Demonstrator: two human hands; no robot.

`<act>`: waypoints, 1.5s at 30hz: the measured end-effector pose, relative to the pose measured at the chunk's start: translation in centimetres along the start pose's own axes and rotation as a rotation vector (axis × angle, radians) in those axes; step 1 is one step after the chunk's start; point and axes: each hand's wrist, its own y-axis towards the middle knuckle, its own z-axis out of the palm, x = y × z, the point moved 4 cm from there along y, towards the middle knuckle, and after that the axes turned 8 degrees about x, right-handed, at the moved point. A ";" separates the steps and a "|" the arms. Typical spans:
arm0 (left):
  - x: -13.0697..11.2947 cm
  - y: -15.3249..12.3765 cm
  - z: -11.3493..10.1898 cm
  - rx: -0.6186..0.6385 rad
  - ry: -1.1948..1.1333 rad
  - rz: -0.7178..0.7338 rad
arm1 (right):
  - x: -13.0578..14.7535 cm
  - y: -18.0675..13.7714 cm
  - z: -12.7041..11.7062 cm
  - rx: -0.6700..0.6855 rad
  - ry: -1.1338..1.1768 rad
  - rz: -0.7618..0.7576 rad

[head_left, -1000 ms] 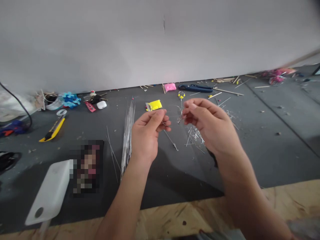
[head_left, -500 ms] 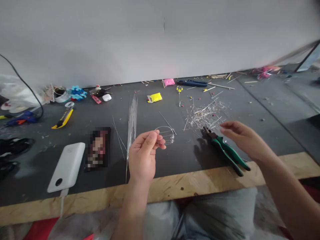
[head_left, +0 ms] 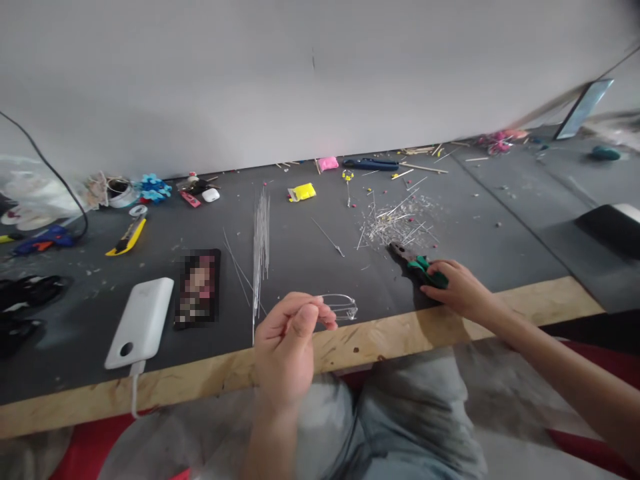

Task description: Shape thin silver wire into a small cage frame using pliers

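Between the thumb and fingers of my left hand (head_left: 290,353) is a bent wire frame (head_left: 343,307), its thin loops sticking out to the right above the table's wooden edge. My right hand (head_left: 457,287) is closed around the handles of green-handled pliers (head_left: 413,259), whose jaws point up and left. Just beyond the jaws lies a loose heap of cut wire pieces (head_left: 395,223). A bundle of long straight wires (head_left: 261,233) lies beyond my left hand, and a single short wire (head_left: 327,237) rests between the bundle and the heap.
Left of the bundle lie a white power bank (head_left: 140,323) with a cable, a dark phone-like slab (head_left: 200,287) and a yellow utility knife (head_left: 127,235). Farther back are a yellow packet (head_left: 303,192), a pink packet (head_left: 328,163) and a dark blue tool (head_left: 371,164). A grey wall (head_left: 300,80) rises behind.
My right hand has come down and closed on the pliers, which were lying on the table. My left hand with the wire frame has moved lower, towards the table edge.
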 end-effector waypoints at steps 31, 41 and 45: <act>1.6 3.6 1.3 0.224 0.410 -0.803 | 10.4 -7.4 -4.4 0.792 0.603 0.023; 2.4 3.7 0.2 0.174 0.339 -0.798 | 10.3 -6.7 -3.0 0.802 0.404 -0.026; 2.5 3.5 0.0 0.189 0.344 -0.814 | 10.8 -6.5 -2.9 0.806 0.379 -0.029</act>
